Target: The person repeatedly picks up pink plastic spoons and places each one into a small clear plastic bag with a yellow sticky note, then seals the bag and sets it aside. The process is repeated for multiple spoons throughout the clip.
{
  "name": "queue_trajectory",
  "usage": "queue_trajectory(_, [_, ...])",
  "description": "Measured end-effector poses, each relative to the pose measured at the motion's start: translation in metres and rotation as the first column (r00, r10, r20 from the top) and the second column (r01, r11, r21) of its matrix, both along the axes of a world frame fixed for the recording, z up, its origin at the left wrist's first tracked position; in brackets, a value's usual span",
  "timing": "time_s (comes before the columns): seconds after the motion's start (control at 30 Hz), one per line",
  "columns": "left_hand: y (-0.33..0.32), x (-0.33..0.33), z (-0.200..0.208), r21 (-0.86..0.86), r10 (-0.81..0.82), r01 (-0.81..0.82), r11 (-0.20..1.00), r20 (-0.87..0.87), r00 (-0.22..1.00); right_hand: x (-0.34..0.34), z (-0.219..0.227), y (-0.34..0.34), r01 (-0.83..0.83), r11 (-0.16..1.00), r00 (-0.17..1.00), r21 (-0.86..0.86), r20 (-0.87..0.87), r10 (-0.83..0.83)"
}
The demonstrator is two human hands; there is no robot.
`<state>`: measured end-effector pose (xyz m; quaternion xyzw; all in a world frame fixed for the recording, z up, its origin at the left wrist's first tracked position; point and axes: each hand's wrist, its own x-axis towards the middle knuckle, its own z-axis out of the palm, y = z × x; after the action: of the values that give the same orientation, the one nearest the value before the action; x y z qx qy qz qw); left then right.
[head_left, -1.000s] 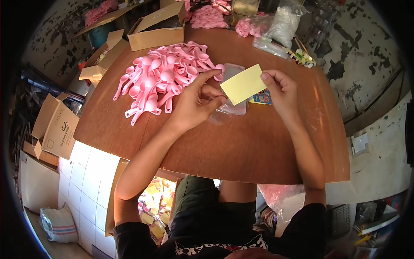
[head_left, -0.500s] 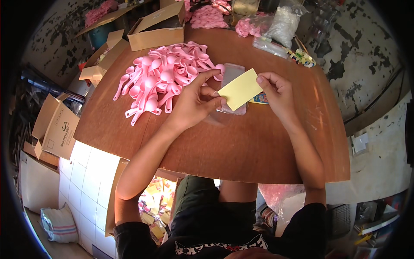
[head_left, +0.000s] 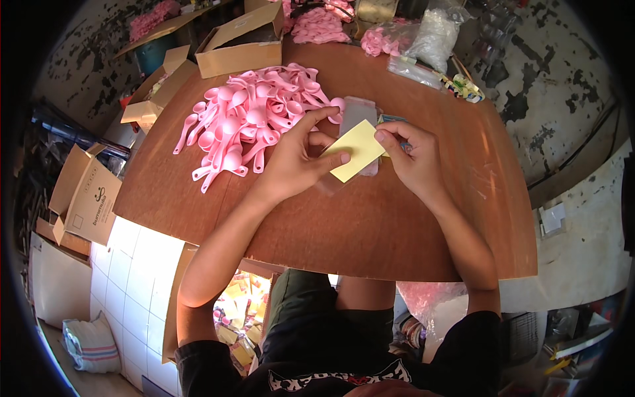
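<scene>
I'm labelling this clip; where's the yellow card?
In the head view, the yellow card is right of the pink scoops, between the left hand and right hand.

The wooden table (head_left: 370, 245) is brown and has a shine on its right side. The right wall (head_left: 549, 73) is pale with lots of dark patches. The left wall (head_left: 76, 76) is spotty too. White square tiles cover the floor (head_left: 126, 291), very bright near the table.

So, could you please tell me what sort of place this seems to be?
Probably a small packing workshop: a heap of pink scoops lies on the wooden table, an open cardboard box stands at its far-left edge, and many small packets lie heaped below its near edge.
</scene>
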<state>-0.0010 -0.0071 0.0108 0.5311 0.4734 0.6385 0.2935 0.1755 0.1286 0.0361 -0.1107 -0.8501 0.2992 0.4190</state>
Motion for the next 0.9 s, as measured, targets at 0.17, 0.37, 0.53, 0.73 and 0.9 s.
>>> queue_trajectory(0.17, [0.000, -0.001, 0.000, -0.012, -0.011, 0.011, 1.000, -0.057, 0.998, 0.001, -0.004, 0.002, 0.005, 0.972, 0.995, -0.237, -0.096, -0.029])
queue_trajectory(0.37, [0.000, 0.000, 0.000, 0.031, 0.072, -0.070, 0.997, -0.057, 0.996, -0.001, -0.006, -0.008, -0.147, 0.987, 0.988, -0.067, 0.038, 0.149])
queue_trajectory(0.53, [-0.001, 0.002, -0.001, -0.004, 0.018, -0.018, 1.000, -0.055, 0.998, -0.001, -0.006, -0.015, -0.225, 0.972, 0.969, 0.063, 0.115, 0.217])
queue_trajectory(0.73, [0.001, 0.001, -0.004, 0.046, 0.036, -0.030, 0.999, -0.125, 0.992, 0.003, -0.001, -0.017, -0.283, 0.959, 0.947, 0.010, 0.158, 0.278])
queue_trajectory(0.9, [0.002, 0.005, -0.005, 0.067, 0.035, -0.029, 0.997, -0.102, 0.994, 0.010, 0.003, -0.015, -0.306, 0.952, 0.924, -0.001, 0.241, 0.297])
